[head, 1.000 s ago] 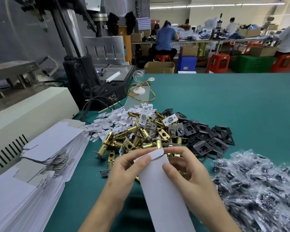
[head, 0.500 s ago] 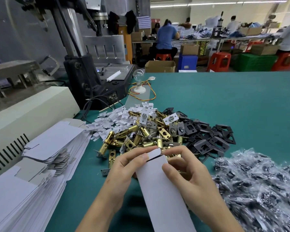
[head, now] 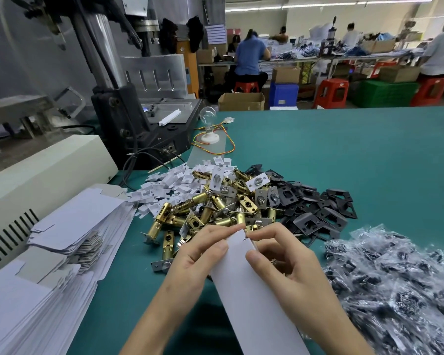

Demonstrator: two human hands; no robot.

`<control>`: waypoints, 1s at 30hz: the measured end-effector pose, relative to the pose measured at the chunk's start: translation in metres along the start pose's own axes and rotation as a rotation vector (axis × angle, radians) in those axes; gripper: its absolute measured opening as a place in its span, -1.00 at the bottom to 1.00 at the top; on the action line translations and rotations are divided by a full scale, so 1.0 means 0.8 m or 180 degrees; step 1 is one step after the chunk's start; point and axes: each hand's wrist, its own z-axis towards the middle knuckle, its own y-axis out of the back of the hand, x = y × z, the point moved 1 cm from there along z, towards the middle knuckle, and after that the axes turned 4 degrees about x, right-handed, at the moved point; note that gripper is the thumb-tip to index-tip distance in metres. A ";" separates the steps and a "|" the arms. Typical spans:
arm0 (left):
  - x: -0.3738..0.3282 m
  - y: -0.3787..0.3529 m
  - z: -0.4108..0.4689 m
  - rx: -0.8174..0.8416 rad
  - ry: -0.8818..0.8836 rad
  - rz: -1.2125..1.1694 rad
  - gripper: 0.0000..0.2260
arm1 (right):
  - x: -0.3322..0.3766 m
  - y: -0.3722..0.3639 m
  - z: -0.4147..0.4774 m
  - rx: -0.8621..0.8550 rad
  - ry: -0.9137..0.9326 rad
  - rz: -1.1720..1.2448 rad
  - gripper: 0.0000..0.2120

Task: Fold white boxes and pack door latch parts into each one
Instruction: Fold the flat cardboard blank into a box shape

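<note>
Both my grips, left hand (head: 198, 254) and right hand (head: 287, 265), pinch the top end of the box (head: 251, 290) above the worktop (head: 344, 160) by the latches (head: 215, 211); light thin card, probably creases easily, so hold the edges.

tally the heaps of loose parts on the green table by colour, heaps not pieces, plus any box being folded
white clips heap: 1
brass latches heap: 1
black plates heap: 1
clear bags heap: 1
white box being folded: 1
total: 5
</note>
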 end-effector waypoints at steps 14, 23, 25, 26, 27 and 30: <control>0.000 -0.003 -0.002 -0.0014 0.0032 -0.0067 -0.73 | 0.003 -0.003 -0.002 0.0040 0.0250 -0.0303 -0.85; 0.000 -0.002 -0.001 0.0085 -0.0210 0.0312 -0.69 | -0.003 -0.005 -0.003 -0.0067 0.0157 -0.0222 -0.79; 0.002 -0.002 -0.002 0.0042 -0.0284 0.0377 -0.68 | -0.003 -0.006 -0.003 -0.0093 0.0111 -0.0142 -0.70; 0.002 -0.002 -0.003 0.0032 -0.0315 0.0439 -0.68 | -0.004 -0.006 -0.004 -0.0114 0.0095 -0.0162 -0.67; 0.002 -0.003 -0.003 0.0039 -0.0328 0.0502 -0.69 | -0.004 -0.006 -0.003 -0.0140 0.0077 -0.0219 -0.65; 0.002 -0.006 -0.004 0.0069 -0.0350 0.0694 -0.69 | -0.004 -0.005 -0.002 -0.0183 0.0026 -0.0262 -0.71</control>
